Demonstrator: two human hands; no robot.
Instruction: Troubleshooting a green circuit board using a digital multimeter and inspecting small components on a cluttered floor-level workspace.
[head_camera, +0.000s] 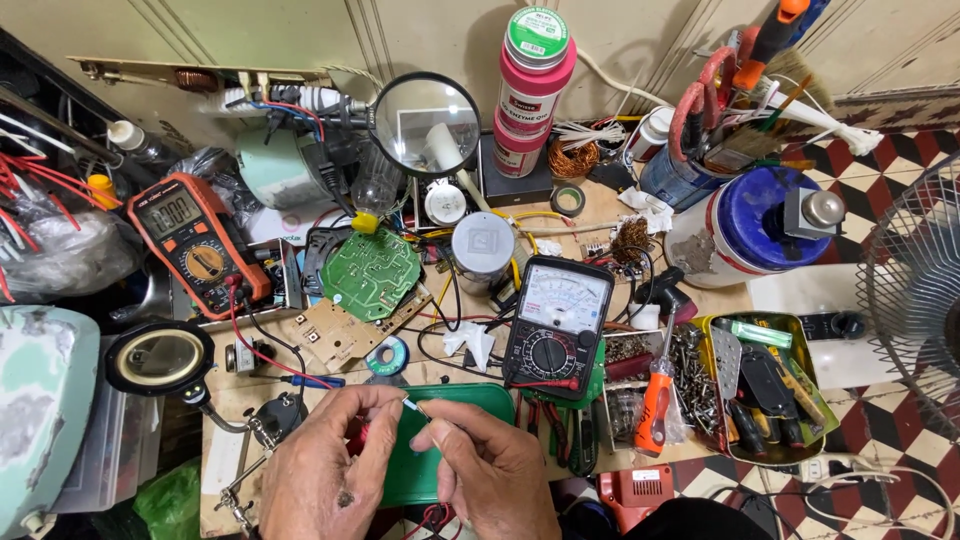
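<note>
A yellow tray (800, 322) holds tools and screws; a blue cup (672, 178) holds scissors. Left hand (325, 462) and right hand (487, 468) both pinch a thin wire (416, 406) — over the green lid (455, 400) — its length running left-up to right-down.
</note>
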